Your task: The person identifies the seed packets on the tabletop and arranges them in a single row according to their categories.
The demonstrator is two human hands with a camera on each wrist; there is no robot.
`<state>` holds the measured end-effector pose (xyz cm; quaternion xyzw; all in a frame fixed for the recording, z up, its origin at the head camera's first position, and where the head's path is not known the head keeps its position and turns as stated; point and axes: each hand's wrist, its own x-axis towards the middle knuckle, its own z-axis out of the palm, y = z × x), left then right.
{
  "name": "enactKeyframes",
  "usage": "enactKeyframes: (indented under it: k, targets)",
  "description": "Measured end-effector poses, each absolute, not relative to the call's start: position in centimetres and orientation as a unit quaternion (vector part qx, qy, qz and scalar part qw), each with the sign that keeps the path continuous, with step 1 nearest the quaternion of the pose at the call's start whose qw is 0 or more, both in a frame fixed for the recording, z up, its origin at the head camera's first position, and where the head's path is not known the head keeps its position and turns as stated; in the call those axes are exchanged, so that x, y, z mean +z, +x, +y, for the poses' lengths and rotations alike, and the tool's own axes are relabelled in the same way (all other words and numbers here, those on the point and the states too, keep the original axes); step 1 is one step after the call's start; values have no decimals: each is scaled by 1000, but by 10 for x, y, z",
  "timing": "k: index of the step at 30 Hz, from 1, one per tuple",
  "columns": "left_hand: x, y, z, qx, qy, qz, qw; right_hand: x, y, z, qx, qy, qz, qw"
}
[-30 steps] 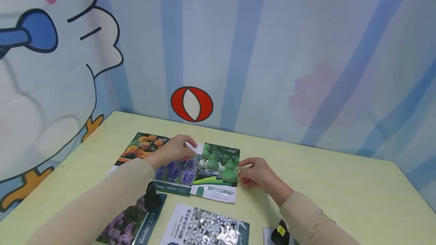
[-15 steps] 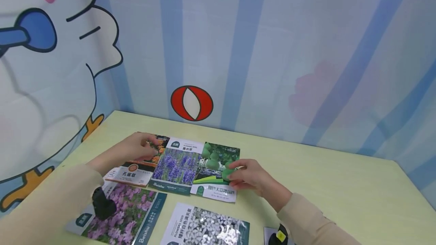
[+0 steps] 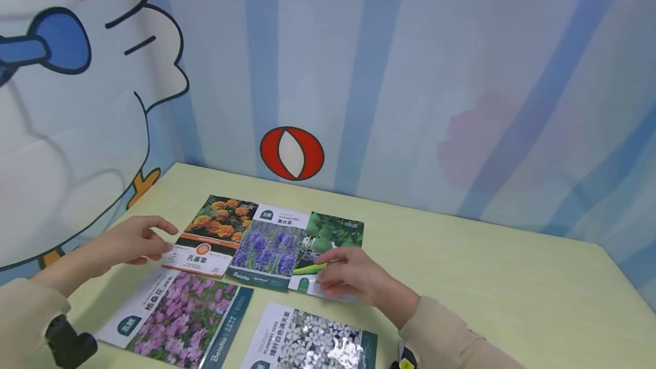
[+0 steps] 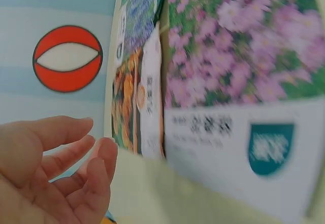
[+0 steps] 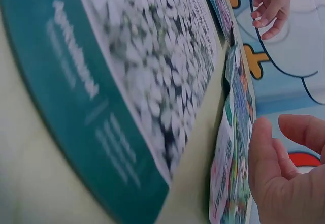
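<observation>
A back row of three seed packets lies side by side: a marigold packet [image 3: 217,226], a lavender packet [image 3: 271,244] and a green gourd packet [image 3: 333,231]. Just off the left edge of the marigold packet is my left hand [image 3: 128,246], fingers loosely bent with nothing in them. My right hand [image 3: 356,278] is over the lower right of the gourd packet and covers part of it. In the right wrist view, this hand's thumb and fingers [image 5: 264,155] are apart with nothing between them. In front lie a pink-flower packet [image 3: 179,318] and a white-flower packet [image 3: 318,340].
The packets lie on a pale yellow table [image 3: 487,289]. Behind it hangs a blue striped backdrop [image 3: 400,101] with cartoon figures. A black wrist camera [image 3: 69,343] sits on the left sleeve, and another [image 3: 405,357] is below the right sleeve.
My left hand has moved left from the lavender packet, across the marigold packet, to beyond its left edge. My right hand has shifted left from beside the gourd packet to over it.
</observation>
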<state>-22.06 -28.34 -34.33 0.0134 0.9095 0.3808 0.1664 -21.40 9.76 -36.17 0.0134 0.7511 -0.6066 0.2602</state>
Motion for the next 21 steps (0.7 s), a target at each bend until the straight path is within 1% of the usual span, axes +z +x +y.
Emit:
enactKeyframes:
  k: [6, 13, 21]
  targets:
    - [-345, -209, -304, 376, -14, 906, 193, -366, -206, 85, -619, 12, 728, 294]
    - [-353, -200, -316, 374, -32, 904, 204, -366, -200, 72, -625, 10, 724, 292]
    - [-364, -193, -322, 373, -53, 900, 218, -365, -192, 47, -658, 57, 676, 327]
